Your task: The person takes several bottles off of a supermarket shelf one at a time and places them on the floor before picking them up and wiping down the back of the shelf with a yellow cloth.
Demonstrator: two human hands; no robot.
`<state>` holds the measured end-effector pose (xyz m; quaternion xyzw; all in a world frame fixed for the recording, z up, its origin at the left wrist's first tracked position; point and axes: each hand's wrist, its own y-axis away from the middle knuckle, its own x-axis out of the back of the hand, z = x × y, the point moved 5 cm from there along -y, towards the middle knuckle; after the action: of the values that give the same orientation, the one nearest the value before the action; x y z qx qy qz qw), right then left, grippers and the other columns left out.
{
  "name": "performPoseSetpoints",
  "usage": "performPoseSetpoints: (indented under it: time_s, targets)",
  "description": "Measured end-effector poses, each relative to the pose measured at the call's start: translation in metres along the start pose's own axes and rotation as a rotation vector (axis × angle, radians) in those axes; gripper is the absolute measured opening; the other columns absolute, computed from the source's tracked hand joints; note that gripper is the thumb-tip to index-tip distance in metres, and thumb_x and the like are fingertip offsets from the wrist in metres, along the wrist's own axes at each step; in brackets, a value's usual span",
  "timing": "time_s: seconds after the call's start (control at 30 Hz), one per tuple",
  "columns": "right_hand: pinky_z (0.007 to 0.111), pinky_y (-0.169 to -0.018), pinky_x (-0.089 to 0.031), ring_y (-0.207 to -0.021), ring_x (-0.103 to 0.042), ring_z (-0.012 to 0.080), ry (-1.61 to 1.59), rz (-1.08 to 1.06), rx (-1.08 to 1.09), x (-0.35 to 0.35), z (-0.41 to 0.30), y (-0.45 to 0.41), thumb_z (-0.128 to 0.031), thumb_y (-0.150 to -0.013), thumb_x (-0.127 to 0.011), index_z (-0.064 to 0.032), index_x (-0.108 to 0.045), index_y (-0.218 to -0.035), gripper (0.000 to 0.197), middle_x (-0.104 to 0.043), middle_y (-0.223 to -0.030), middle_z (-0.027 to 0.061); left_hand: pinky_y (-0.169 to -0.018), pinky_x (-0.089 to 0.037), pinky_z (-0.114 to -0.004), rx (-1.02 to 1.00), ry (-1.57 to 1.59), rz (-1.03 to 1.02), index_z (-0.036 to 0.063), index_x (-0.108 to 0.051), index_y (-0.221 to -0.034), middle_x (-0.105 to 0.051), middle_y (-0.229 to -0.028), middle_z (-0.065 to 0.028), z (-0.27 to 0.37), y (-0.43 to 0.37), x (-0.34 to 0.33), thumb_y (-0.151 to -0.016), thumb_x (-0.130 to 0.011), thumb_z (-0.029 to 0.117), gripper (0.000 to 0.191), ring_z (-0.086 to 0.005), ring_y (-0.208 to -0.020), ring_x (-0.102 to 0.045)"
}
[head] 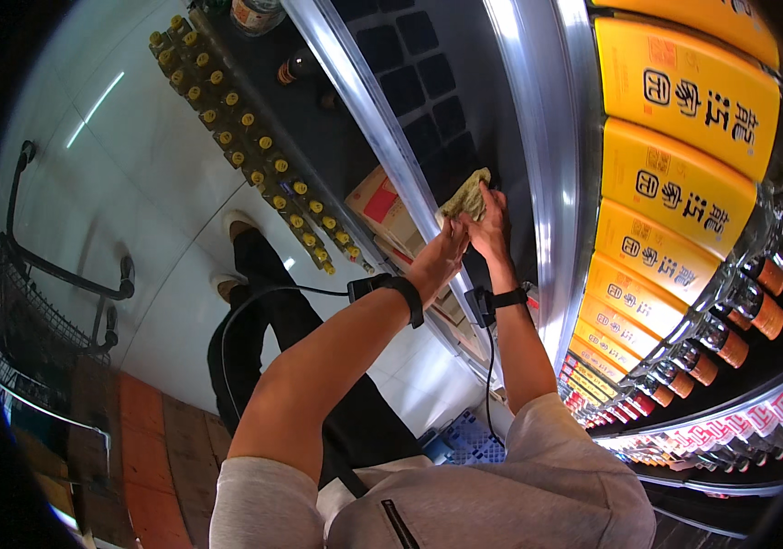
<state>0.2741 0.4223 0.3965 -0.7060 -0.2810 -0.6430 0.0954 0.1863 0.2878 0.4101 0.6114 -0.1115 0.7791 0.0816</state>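
A crumpled yellowish cloth is between my two hands, over the dark shelf surface. My right hand grips the cloth from its right side, with the fingers spread along it. At the cloth's lower left end, the fingers of my left hand pinch its edge, close against my right hand. Just below my left hand runs the shiny metal shelf edge. Both wrists wear black straps with small cabled devices. The cloth's underside is hidden.
Bottles with yellow labels line the shelf at right, behind a metal rail. Yellow-capped bottles stand in rows at left. Lower down are a cardboard box and a blue plastic crate. A wire cart stands far left.
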Motion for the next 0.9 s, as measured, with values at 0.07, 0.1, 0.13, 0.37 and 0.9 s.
performPoseSetpoints:
  time_s: [0.07, 0.1, 0.13, 0.37, 0.9]
  targets:
    - [0.042, -0.108, -0.046, -0.129, -0.053, 0.0371, 0.008, -0.008, -0.025, -0.001, -0.001, -0.003, -0.007, -0.074, -0.087, -0.0067, -0.051, -0.147, 0.081, -0.052, -0.139, 0.0186, -0.118, -0.035, -0.048, -0.021, 0.02, -0.025, 0.0091, -0.074, -0.126, -0.06, -0.14, -0.0088, -0.002, 0.0, -0.002, -0.093, -0.063, 0.027, 0.038, -0.0324, -0.135, -0.048]
    - [0.042, -0.109, -0.045, -0.13, -0.052, 0.037, 0.007, -0.02, -0.048, -0.003, -0.003, -0.004, -0.004, -0.074, -0.086, -0.0067, -0.05, -0.148, 0.083, -0.051, -0.14, 0.0186, -0.118, -0.035, -0.048, -0.019, 0.029, -0.027, 0.0091, -0.074, -0.126, -0.06, -0.14, -0.0088, -0.006, 0.0, -0.002, -0.093, -0.063, 0.027, 0.038, -0.0324, -0.135, -0.048]
    - [0.042, -0.108, -0.046, -0.127, -0.053, 0.0358, -0.009, 0.004, -0.028, -0.003, -0.006, -0.007, 0.0, -0.073, -0.085, -0.0082, -0.05, -0.147, 0.082, -0.051, -0.138, 0.0169, -0.118, -0.035, -0.048, -0.009, 0.02, -0.025, 0.0092, -0.074, -0.126, -0.06, -0.139, -0.0086, -0.01, 0.0, -0.001, -0.093, -0.063, 0.026, 0.038, -0.0324, -0.135, -0.048]
    - [0.048, -0.111, -0.042, -0.129, -0.049, 0.0424, -0.132, -0.033, -0.132, -0.004, -0.019, -0.036, -0.001, -0.071, -0.085, -0.0079, -0.049, -0.143, 0.081, -0.05, -0.137, 0.0219, -0.12, -0.035, -0.049, -0.04, 0.035, 0.036, 0.0059, -0.072, -0.129, -0.058, -0.143, -0.0092, -0.051, 0.005, 0.008, -0.093, -0.064, 0.025, 0.041, -0.0333, -0.137, -0.048]
    - [0.048, -0.113, -0.04, -0.131, -0.048, 0.0422, -0.064, -0.074, -0.165, -0.004, -0.116, -0.122, -0.005, -0.074, -0.083, -0.0076, -0.039, -0.147, 0.085, -0.048, -0.139, 0.0245, -0.123, -0.035, -0.046, 0.0, 0.094, 0.163, 0.0068, -0.073, -0.127, -0.06, -0.138, -0.008, -0.17, 0.02, 0.018, -0.092, -0.069, 0.017, 0.037, -0.0318, -0.135, -0.05]
